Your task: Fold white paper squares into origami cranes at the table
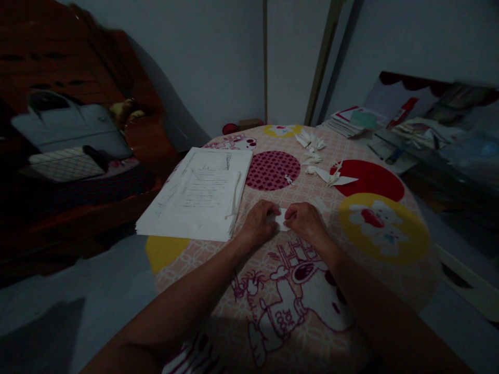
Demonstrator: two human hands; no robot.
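Note:
A small piece of white paper [281, 220] lies low over the patterned tablecloth [218, 259], pinched from both sides. My left hand [260, 218] has its thumb and fingers closed on the left edge of the paper. On the opposite edge, my right hand [303, 217] grips it the same way. The fingers cover much of the paper, so its exact fold is hard to make out. Beyond the hands sit a folded paper crane [332, 175] and a tiny white folded figure [289, 179].
To the left lies a thick stack of printed paper [202, 187] with a paper strip on it. More folded white paper pieces [310, 140] are at the table's far side. Papers [343, 124] and a red bottle [405, 110] stand at right. A bag [70, 127] rests on the wooden bench [144, 135].

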